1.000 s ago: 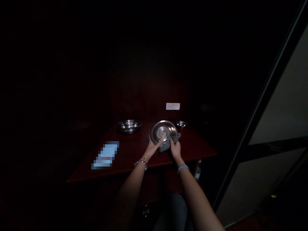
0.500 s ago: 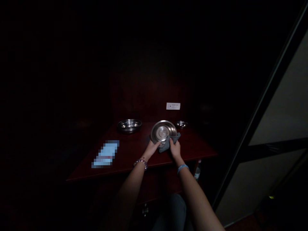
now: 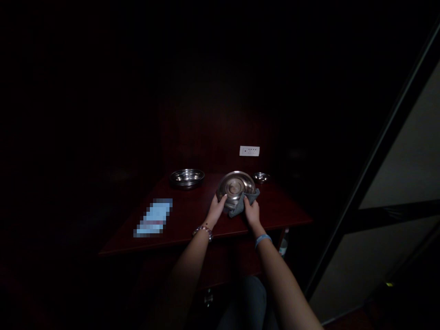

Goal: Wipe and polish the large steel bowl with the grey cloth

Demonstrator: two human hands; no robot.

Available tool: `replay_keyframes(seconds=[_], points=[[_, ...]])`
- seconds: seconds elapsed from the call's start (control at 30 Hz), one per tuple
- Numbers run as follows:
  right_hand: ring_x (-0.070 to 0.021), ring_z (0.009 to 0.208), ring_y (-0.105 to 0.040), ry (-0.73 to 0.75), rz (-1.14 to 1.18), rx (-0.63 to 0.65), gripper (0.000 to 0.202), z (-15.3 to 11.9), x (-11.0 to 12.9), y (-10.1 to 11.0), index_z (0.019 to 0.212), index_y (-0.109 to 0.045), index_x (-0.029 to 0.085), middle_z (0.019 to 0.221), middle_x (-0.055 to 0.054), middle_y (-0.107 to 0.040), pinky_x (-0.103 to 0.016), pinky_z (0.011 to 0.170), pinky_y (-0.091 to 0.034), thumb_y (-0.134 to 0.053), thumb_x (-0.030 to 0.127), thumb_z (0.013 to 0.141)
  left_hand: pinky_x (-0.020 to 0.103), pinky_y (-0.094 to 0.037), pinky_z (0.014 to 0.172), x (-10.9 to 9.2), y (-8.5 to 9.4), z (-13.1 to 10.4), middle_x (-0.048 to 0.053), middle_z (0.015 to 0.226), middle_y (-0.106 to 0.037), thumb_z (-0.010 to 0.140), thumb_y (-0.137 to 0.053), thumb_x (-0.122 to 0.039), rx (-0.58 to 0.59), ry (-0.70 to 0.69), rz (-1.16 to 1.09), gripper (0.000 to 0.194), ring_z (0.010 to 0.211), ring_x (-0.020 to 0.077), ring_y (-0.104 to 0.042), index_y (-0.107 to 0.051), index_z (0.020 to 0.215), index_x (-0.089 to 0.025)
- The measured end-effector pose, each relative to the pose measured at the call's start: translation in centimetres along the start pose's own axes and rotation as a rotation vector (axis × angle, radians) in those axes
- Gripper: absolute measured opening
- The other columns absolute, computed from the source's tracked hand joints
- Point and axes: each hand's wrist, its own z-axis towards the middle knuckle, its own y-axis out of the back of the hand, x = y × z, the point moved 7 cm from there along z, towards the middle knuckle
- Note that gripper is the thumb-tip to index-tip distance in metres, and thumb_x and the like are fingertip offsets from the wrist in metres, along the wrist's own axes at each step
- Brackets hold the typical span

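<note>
A round steel bowl (image 3: 235,185) is tilted up above the dark red table, its round centre facing me. My left hand (image 3: 217,209) grips its lower left rim, thumb on the near face. At the lower right rim my right hand (image 3: 252,211) is closed on a grey cloth (image 3: 237,210), pressing it against the bowl with the thumb on top. The fingers behind the bowl and cloth are hidden.
Stacked steel bowls (image 3: 187,178) stand at the back left of the table (image 3: 192,215), and a small steel bowl (image 3: 261,178) at the back right. A blurred blue rectangle (image 3: 153,218) lies left. A bottle (image 3: 283,243) is below the right edge.
The left thumb has shifted slightly up and left along the rim, and the bowl's tilt has changed a little. The whole view has moved slightly.
</note>
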Motion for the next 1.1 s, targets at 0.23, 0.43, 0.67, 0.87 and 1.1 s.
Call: replay_keyframes(seconds=[0.23, 0.43, 0.67, 0.87, 1.1], points=[[-0.0265, 0.094, -0.073, -0.003, -0.006, -0.017, 0.039, 0.0, -0.3, 0.2, 0.096, -0.074, 0.013, 0.102, -0.016, -0.078, -0.033, 0.086, -0.054, -0.06, 0.048, 0.084, 0.041, -0.036, 0.118, -0.4, -0.5, -0.4, 0.013, 0.142, -0.061, 0.087, -0.065, -0.032, 0.06, -0.016, -0.028, 0.046, 0.133, 0.024, -0.056, -0.058, 0.129, -0.017], [-0.0273, 0.095, -0.073, -0.018, -0.02, -0.03, 0.036, 0.1, -0.2, 0.3, 0.097, -0.073, 0.013, 0.103, -0.016, -0.078, -0.034, 0.087, -0.054, -0.061, 0.045, 0.084, 0.041, -0.039, 0.116, -0.4, -1.1, -0.5, 0.018, 0.139, -0.062, 0.083, -0.068, -0.026, 0.112, -0.036, -0.053, 0.047, 0.131, 0.0285, -0.057, -0.058, 0.127, -0.012], [-0.0264, 0.091, -0.073, -0.013, -0.009, -0.025, 0.036, 0.1, -0.1, 0.3, 0.094, -0.073, 0.014, 0.1, -0.015, -0.078, -0.033, 0.084, -0.054, -0.061, 0.046, 0.083, 0.04, -0.034, 0.12, -0.2, -1.8, -0.4, 0.02, 0.142, -0.058, 0.074, -0.078, -0.023, 0.192, -0.103, -0.01, 0.068, 0.136, 0.0317, -0.053, -0.049, 0.135, -0.01], [-0.0265, 0.092, -0.073, -0.018, -0.025, -0.025, 0.036, 0.1, -0.2, 0.4, 0.095, -0.074, 0.013, 0.099, -0.015, -0.079, -0.033, 0.084, -0.054, -0.061, 0.044, 0.083, 0.046, -0.031, 0.121, -0.2, -1.5, -0.4, 0.017, 0.142, -0.057, 0.075, -0.076, -0.02, 0.169, -0.085, 0.015, 0.075, 0.136, 0.028, -0.052, -0.04, 0.14, -0.017], [-0.0271, 0.093, -0.073, -0.014, -0.023, -0.019, 0.039, 0.2, -0.4, 0.3, 0.097, -0.074, 0.012, 0.102, -0.016, -0.078, -0.034, 0.085, -0.054, -0.062, 0.046, 0.083, 0.045, -0.028, 0.123, 0.0, -1.2, -0.2, 0.015, 0.139, -0.059, 0.074, -0.071, -0.015, 0.145, -0.083, 0.017, 0.071, 0.134, 0.0246, -0.053, -0.041, 0.139, -0.018]])
